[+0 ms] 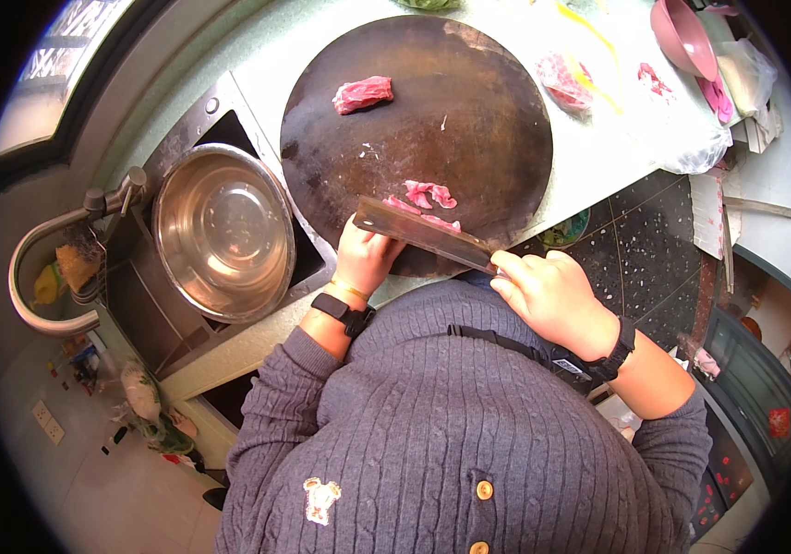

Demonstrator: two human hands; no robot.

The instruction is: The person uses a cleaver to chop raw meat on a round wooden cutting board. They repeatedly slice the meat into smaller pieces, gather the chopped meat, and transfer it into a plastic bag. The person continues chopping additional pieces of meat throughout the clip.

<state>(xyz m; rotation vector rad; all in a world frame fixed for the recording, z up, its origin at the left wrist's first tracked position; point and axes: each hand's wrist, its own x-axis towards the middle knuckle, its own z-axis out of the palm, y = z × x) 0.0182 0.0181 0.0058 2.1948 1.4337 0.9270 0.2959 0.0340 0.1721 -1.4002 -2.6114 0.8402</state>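
Observation:
My right hand (547, 291) grips the handle of a cleaver (423, 232), whose blade slants across the near edge of a round wooden chopping board (492, 131). Beside the blade's left end is my left hand (365, 256), fingers bent and partly hidden behind the steel; whether it holds meat there I cannot tell. Slices of raw red meat (431, 194) lie on the board just beyond the blade. Farther back on the board rests a larger chunk of raw meat (363, 95).
A steel basin (225, 232) sits over the sink at left, near a curved faucet (56, 325). Right of the board lie a plastic bag of meat (565, 83) and a pink bowl (685, 38). The counter's front edge (596, 197) runs above a dark speckled floor (658, 242).

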